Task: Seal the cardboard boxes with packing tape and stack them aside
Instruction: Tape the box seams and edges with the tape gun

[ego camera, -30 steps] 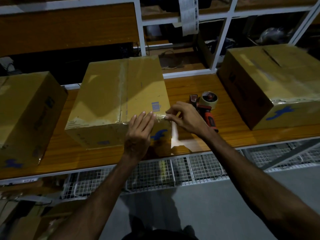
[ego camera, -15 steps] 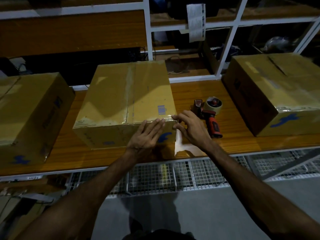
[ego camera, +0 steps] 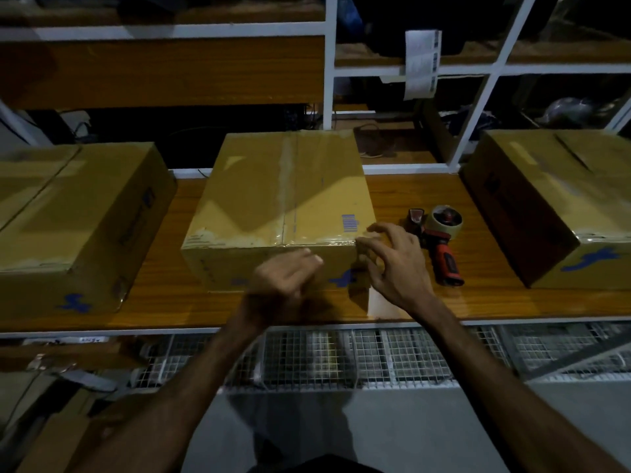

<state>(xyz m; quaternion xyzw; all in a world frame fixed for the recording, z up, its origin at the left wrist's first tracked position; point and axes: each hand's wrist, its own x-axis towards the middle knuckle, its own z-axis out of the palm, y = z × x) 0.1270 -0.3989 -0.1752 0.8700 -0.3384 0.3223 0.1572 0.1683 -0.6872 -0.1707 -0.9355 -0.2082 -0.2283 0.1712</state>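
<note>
- Middle box (ego camera: 283, 199) sits centre of the bench (ego camera: 409, 196), clear tape along its top seam and across the near top edge.
- Right hand (ego camera: 392, 264), fingers spread and relaxed, works the box's near right corner at 3 o'clock, apparently smoothing the tape end; gripping nothing.
- Left hand (ego camera: 283, 278) is blurred before the front face, fingers loosely curled, empty as far as I can tell.
- Tape dispenser (ego camera: 440, 240) lies idle just beyond at 3 o'clock.
- Sealing looks nearly finished; next call: 2 hands on the sides, lift, stack aside.
- Flanking boxes: left box (ego camera: 75, 216) at 9, right box (ego camera: 560, 199) at 3.
</note>
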